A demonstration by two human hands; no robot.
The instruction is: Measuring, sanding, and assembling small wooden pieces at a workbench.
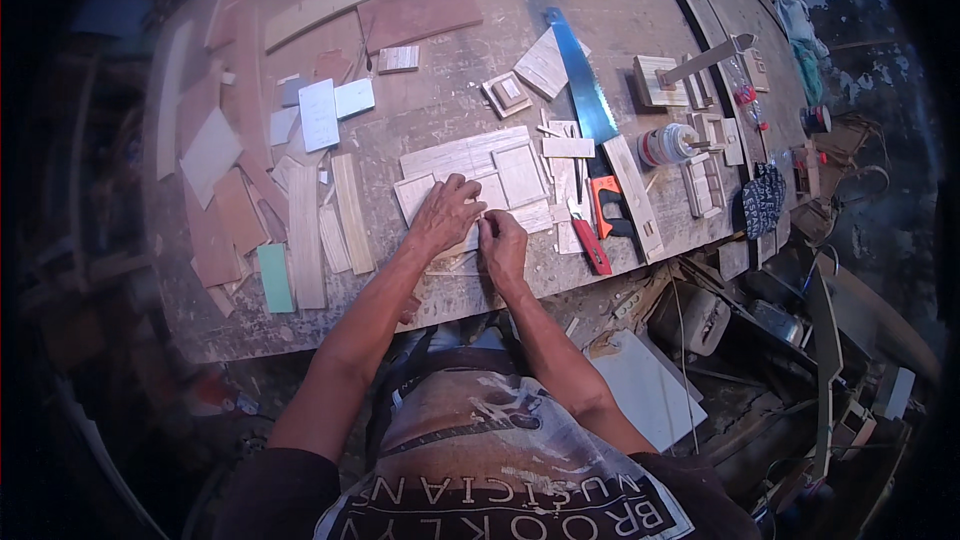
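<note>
Head camera, single wide fisheye view: looking steeply down from above the left hand [443, 215] and right hand [502, 245], sitting close over them, facing the workbench [600, 0] stretching beyond; edges bending toward the rim

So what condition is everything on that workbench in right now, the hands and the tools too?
Left hand: flat, fingers spread, pressing on the pale wood panels.
Right hand: fingers curled, pinching a thin wood strip at the panels' near edge.
Pale wood panels: lying flat, fitted side by side.
Handsaw: lying flat, untouched.
Red-handled cutter: lying idle beside the right hand.
Glue bottle: tipped on its side.
</note>
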